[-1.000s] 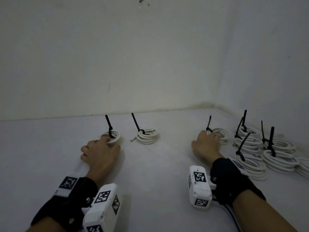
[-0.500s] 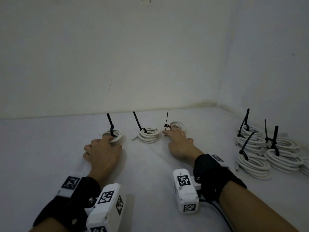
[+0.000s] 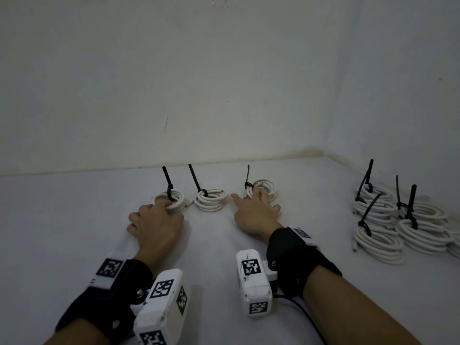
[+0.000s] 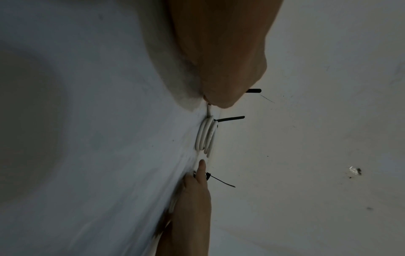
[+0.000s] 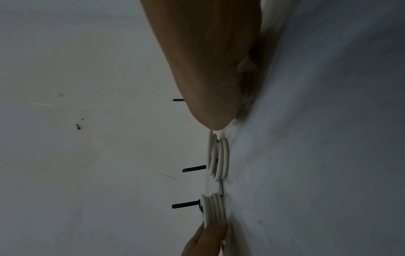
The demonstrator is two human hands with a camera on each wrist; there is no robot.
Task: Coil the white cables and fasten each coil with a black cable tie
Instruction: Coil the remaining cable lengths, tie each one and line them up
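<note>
Three white cable coils, each with a black tie sticking up, lie in a row on the white surface. My left hand [image 3: 165,207] has its fingers curled on the near rim of the left coil [image 3: 174,197]; the right wrist view shows the left coil [image 5: 214,209] with a fingertip [image 5: 210,233] against it. The middle coil [image 3: 211,199] lies untouched. My right hand [image 3: 254,197] rests flat on the right coil [image 3: 265,185], fingers spread and index finger pointing left. That coil's black tie [image 3: 247,180] stands at its left edge. The palm hides most of it.
A pile of several tied white coils [image 3: 398,220] sits at the far right near the corner. The walls [image 3: 224,95] rise just behind the row and to the right. Bare white surface [image 3: 211,245] lies between my forearms.
My right hand moved a tied coil leftward from beside the pile and set it down right of the middle coil, then spread its fingers. The left hand stayed on its coil.
</note>
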